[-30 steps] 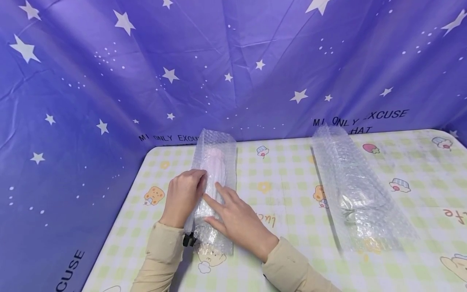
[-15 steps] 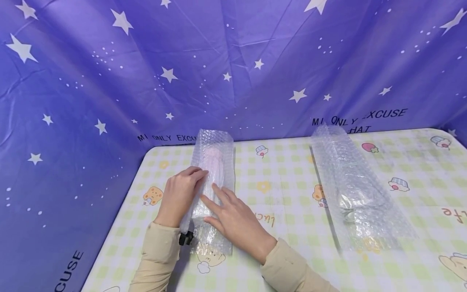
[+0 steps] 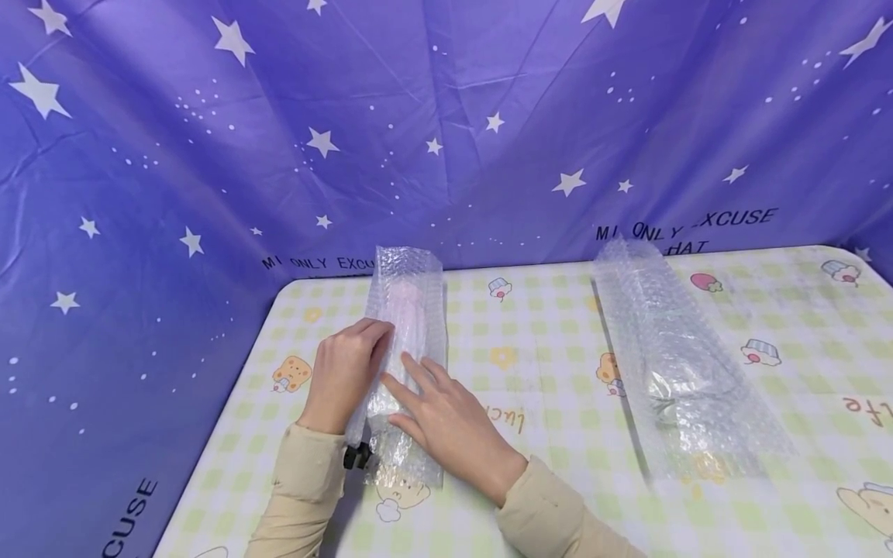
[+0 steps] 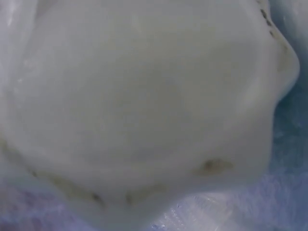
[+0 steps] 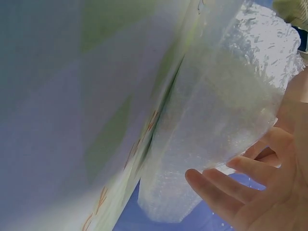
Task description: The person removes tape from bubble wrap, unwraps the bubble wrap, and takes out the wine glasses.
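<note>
A sheet of clear bubble wrap is wrapped round a long pinkish-white object lying on the table; its kind is hard to tell through the plastic. My left hand pinches the wrap along its left side, fingers bent down. The right hand rests on top of the bundle, fingers spread. Close up in the left wrist view is a blurred white surface with a wavy rim, brown marks along it. In the right wrist view, the right fingers lie against the bubble wrap.
Another bubble-wrapped bundle lies to the right, wider towards the near end; what is inside is unclear. A black wrist device sits at the left cuff. A checked cloth covers the table, and a purple star curtain hangs behind.
The wrapped bundle and the right fingers have shifted slightly left. The left hand keeps its pinch on the wrap's side. The other bundle stays put.
</note>
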The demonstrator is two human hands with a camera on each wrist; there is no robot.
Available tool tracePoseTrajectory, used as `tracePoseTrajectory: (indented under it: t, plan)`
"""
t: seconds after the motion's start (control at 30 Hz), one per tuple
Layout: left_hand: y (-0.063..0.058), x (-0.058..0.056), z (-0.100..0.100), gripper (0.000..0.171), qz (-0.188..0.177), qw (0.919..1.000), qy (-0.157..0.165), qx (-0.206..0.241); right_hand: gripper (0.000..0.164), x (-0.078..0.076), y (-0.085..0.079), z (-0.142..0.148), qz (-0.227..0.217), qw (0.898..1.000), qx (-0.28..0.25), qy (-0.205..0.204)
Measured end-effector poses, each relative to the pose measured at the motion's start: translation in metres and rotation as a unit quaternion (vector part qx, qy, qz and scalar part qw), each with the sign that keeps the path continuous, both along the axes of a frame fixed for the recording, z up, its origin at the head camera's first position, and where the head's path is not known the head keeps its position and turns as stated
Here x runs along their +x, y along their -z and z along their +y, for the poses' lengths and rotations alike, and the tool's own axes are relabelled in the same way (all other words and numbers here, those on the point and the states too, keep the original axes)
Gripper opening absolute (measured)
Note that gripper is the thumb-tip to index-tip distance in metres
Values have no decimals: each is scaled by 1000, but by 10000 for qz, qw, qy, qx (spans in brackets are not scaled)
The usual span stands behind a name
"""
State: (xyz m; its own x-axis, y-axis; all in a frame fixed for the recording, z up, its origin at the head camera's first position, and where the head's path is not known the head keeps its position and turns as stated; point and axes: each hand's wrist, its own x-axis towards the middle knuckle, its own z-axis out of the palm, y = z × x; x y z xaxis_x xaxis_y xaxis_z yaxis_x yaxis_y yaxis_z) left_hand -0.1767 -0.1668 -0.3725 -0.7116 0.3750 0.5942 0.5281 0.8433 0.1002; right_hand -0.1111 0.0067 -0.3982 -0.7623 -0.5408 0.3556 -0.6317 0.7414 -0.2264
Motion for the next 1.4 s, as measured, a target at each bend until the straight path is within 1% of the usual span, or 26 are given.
tracePoseTrajectory:
  t: [0.2, 0.33, 0.43, 0.53, 0.8, 1.0, 1.23, 1.4]
  plan:
    - [-2, 0, 0, 11, 81, 9997, 8, 222, 50, 0, 1, -1, 107, 9999, -22, 16]
    - [-3, 0, -1, 10, 143, 9994, -71, 301, 50, 0, 1, 0, 125, 9999, -35, 15]
    - [-4, 0, -2, 10, 161, 9994, -63, 305, 50, 0, 1, 0, 109, 9999, -35, 19]
    - [-5, 0, -2, 10, 156, 9994, -62, 317, 50, 0, 0, -1, 22, 10000, -74, 16]
    - [-7, 0, -4, 12, 26, 9990, -129, 426, 52, 1, -3, 3, -557, 9979, -329, -53]
    - [-8, 1, -5, 15, -89, 9984, -170, 528, 56, 0, -2, 8, -623, 9974, -356, -76]
    - [-9, 1, -7, 17, -249, 9976, -231, 610, 61, -1, -5, 12, -694, 9966, -444, -78]
    - [-9, 0, -10, 16, -207, 9973, -236, 670, 63, -2, -7, 15, -814, 9955, -486, -63]
